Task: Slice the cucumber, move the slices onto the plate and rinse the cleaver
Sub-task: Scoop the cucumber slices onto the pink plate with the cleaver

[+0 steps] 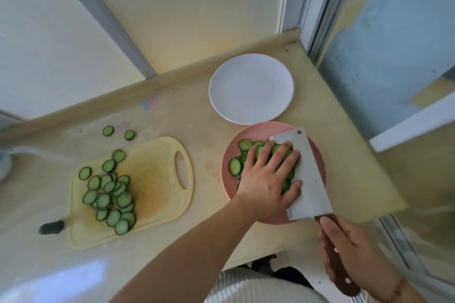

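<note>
Pale yellow and matte, the worktop (197, 110) runs into a corner beside glass panels, and on it we see two round plates. Nearer to us sits the pink plate (229, 187), which holds a heap of cucumber slices (235, 166), thin green discs with dark rims; we cannot count them under the hand. Just behind it, almost touching, lies the white plate (251, 88), smooth and glossy.

Our left hand (267, 179) lies over that heap with its fingers (261, 155) spread and straight, pressing the slices against the flat steel blade of the cleaver (309, 177), which tilts over the pink plate. Our right hand (349, 248) wraps its fingers round the cleaver's dark brown wooden handle, where two pale rivets show.

To the left, well apart, the yellow plastic cutting board (157, 179), rounded, with an oval grip hole, carries roughly twenty more slices (110, 194), mostly overlapping in a pile. Two stray slices (118, 132) lie on the worktop just behind the board. One black handle (52, 227) pokes out at the board's left edge, blurred.
</note>
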{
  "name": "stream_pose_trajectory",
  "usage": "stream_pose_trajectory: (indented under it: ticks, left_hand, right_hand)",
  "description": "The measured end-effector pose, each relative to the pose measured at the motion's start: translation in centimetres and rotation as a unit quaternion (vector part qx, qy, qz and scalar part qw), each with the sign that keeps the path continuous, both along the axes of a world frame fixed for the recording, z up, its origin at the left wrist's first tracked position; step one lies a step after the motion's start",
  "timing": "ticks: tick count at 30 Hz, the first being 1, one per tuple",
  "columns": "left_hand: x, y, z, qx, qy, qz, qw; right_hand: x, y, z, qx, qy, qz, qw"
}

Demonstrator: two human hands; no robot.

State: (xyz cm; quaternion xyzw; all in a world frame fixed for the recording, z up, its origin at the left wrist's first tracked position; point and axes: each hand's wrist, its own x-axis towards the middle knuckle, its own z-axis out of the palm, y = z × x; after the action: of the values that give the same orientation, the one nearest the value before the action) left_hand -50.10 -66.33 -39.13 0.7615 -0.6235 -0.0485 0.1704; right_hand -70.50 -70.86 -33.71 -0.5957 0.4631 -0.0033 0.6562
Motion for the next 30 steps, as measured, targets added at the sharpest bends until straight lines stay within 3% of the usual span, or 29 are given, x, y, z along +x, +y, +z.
stream_pose_trajectory:
  ticks: [10,18,25,30]
  left_hand:
    - [0.1,-0.4,-1.2,0.008,-0.047,-0.005,0.999]
    - [1.2,1.4,0.8,-0.066,-0.005,0.002,0.998]
    - [8.1,10.2,1.8,-0.065,0.008,0.106,0.992]
    - [16.0,19.4,0.8,0.006,-0.007,0.224,0.975]
  right_hand:
    - [-4.8,-1.5,1.6,-0.01,0.051,-0.062,0.997]
    - [-1.4,-0.6,2.8,-0.029,-0.01,-0.09,0.995]
    - [7.0,2.0,4.5,-0.019,-0.043,0.035,0.998]
    - [13.5,6.0,3.4,-0.029,-0.024,0.146,0.989]
